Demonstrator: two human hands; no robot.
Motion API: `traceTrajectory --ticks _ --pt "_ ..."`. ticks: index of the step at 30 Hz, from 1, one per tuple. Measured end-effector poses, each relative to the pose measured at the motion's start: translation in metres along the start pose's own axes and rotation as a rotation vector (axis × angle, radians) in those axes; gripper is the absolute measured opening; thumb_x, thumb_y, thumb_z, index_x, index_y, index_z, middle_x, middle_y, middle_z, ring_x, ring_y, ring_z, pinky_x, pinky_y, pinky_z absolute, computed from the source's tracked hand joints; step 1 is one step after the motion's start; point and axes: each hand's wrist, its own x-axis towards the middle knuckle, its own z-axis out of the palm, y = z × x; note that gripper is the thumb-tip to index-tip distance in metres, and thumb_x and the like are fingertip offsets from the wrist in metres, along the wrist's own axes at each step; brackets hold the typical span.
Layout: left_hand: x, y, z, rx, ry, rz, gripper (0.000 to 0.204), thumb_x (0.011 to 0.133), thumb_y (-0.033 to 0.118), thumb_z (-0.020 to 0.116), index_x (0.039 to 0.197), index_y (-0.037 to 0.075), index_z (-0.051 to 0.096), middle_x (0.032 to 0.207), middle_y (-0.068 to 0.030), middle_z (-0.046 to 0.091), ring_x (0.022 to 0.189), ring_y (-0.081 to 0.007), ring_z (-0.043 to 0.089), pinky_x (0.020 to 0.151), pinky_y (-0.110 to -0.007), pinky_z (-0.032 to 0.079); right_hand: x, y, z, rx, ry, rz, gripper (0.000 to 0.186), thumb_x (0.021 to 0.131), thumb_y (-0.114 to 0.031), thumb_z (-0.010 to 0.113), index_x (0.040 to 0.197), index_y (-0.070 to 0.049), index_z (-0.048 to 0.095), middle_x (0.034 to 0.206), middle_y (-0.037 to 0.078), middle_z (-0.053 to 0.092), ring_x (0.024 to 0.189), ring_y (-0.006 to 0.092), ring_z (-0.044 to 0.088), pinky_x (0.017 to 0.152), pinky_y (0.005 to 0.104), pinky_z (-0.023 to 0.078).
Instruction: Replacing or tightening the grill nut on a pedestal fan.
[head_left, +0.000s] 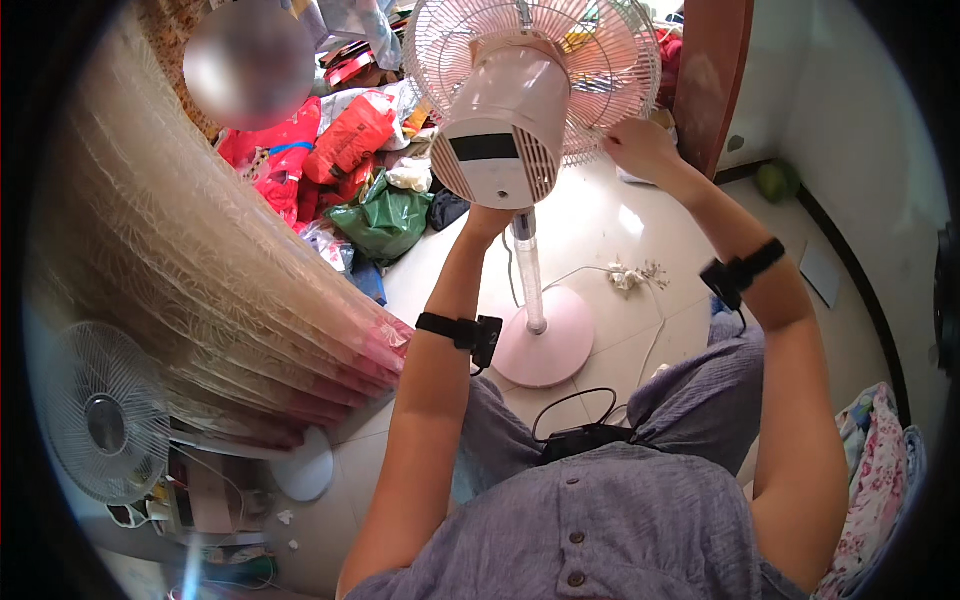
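A pink standing fan point(500, 130) is upright in front of me, its motor housing toward me and its wire grille point(615, 60) on the far side. My left hand point(490, 220) reaches under the housing beside the top of the pole; its fingers are hidden there. My right hand point(643, 152) is closed, with its fingertips at the lower right rim of the grille. The clear pole point(528, 270) runs down to a round pink base point(545, 345) on the floor. Each forearm wears a black strap with a small device.
Red and green bags point(385, 220) lie piled at the far left. A patterned curtain point(260, 250) hangs on the left, with a white fan point(105, 420) near it. A pale cord point(650, 345) and white scraps point(630, 278) lie right of the base. A brown wooden panel point(712, 80) stands far right.
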Motion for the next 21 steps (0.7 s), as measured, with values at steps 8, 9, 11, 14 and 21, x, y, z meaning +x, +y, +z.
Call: traceTrajectory --ticks 8,9,11,14,21 --pt "0.002 -0.005 0.005 -0.099 -0.039 0.055 0.033 0.078 -0.002 0.072 0.108 0.005 0.059 0.098 -0.0017 0.059 0.089 -0.0118 0.057 0.078 -0.028 0.050 -0.017 0.036 -0.011 -0.012 -0.020 -0.216 0.027 0.083 -0.027 0.053 0.075 -0.006 0.067 0.079 0.016 0.065 0.077 0.0351 0.063 0.071 0.0446 0.050" --pt "0.000 -0.003 0.006 -0.164 -0.016 -0.016 0.033 0.078 -0.002 0.072 0.107 0.005 0.059 0.097 -0.0018 0.059 0.089 -0.0119 0.057 0.078 -0.028 0.050 -0.017 0.017 -0.017 0.041 0.032 -0.212 0.028 0.084 -0.027 0.052 0.075 -0.005 0.066 0.076 0.017 0.064 0.076 0.0353 0.063 0.069 0.0454 0.049" --pt "-0.003 -0.002 0.007 -0.187 0.026 -0.073 0.031 0.078 0.000 0.073 0.105 0.005 0.060 0.096 -0.0016 0.059 0.089 -0.0119 0.057 0.077 -0.028 0.051 -0.006 0.002 -0.009 0.046 0.030 -0.168 0.029 0.084 -0.028 0.052 0.074 -0.005 0.066 0.076 0.017 0.064 0.076 0.0352 0.063 0.069 0.0458 0.049" --pt "-0.003 -0.009 0.005 -0.259 0.013 -0.049 0.032 0.077 0.001 0.073 0.106 0.006 0.060 0.095 -0.0008 0.059 0.088 -0.0115 0.057 0.076 -0.027 0.050 -0.005 0.010 0.000 0.032 0.033 -0.103 0.030 0.084 -0.028 0.052 0.073 -0.004 0.066 0.075 0.017 0.064 0.074 0.0350 0.063 0.069 0.0464 0.048" --pt "-0.002 0.000 0.005 -0.077 0.005 0.056 0.035 0.080 0.004 0.072 0.112 0.004 0.058 0.100 -0.0022 0.060 0.089 -0.0111 0.057 0.076 -0.026 0.050 -0.021 0.020 -0.007 0.225 -0.079 -0.158 0.033 0.085 -0.030 0.053 0.072 -0.002 0.064 0.068 0.017 0.062 0.067 0.0347 0.062 0.064 0.0438 0.048"
